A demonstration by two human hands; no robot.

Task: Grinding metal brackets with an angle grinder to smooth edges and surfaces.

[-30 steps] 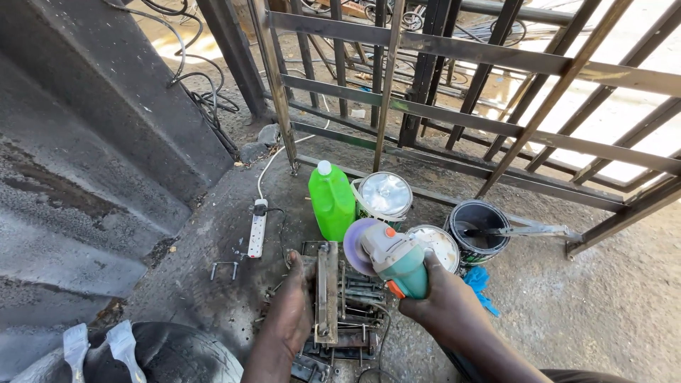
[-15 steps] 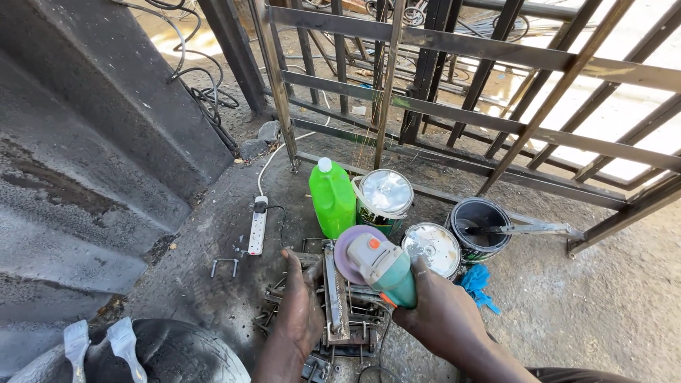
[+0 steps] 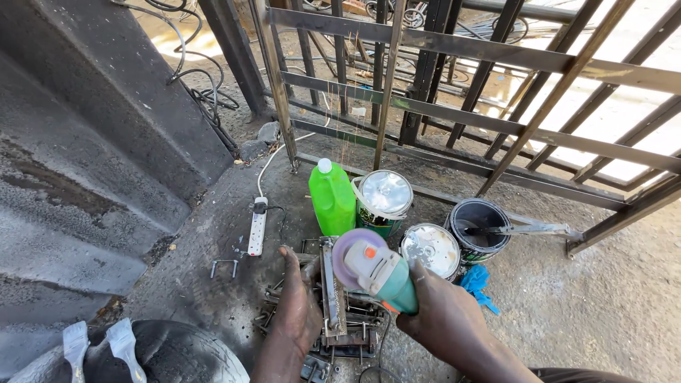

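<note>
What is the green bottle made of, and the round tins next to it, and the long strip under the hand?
The green bottle looks like glossy plastic, bright with a white cap. The tins look like metal, with shiny silver lids. The strip beside the left hand seems to be bare steel, dull grey and scuffed.

Metal, plastic and rough ground

Glossy plastic bottle (image 3: 332, 196), shiny tin lids (image 3: 384, 192), a probably plastic-bodied grinder (image 3: 379, 272), dull scuffed metal strip (image 3: 331, 287).
</note>
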